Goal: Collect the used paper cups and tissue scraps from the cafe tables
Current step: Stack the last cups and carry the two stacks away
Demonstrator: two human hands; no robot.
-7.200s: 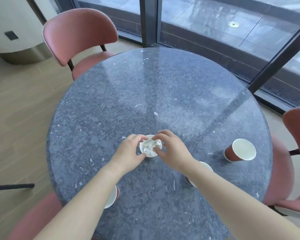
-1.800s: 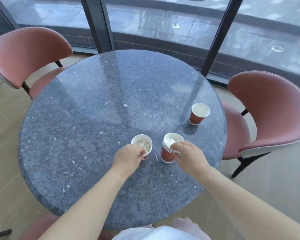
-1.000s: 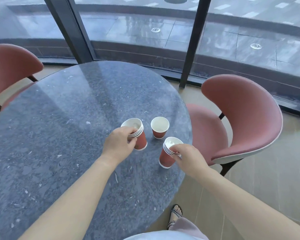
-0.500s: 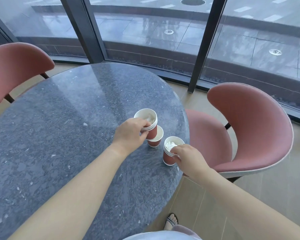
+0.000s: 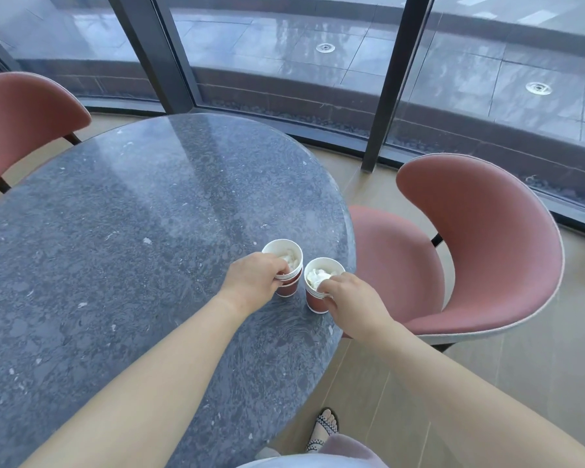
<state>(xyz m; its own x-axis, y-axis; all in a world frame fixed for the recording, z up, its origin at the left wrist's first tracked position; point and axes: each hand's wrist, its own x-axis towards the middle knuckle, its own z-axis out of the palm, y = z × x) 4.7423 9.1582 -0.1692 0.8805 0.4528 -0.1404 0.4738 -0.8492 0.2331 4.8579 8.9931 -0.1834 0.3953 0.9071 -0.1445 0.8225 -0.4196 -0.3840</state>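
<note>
Round grey speckled stone table (image 5: 122, 231) carried everything, near its right edge. Left hand (image 5: 254, 282) was clamped on the rims of the left stack of red paper cups (image 5: 286, 270), tissue scraps inside, nested into a bottom cup on the table. Right hand (image 5: 347, 295) pinched the right stack of red paper cups (image 5: 320, 285), white tissue wad on top. Stacks stood just beside each other, apart. Advice: press the left stack straight down to seat it, keep both upright so the scraps stay in, then nest one into the other. Pink cushioned chair (image 5: 480, 248) sat right of the table.
</note>
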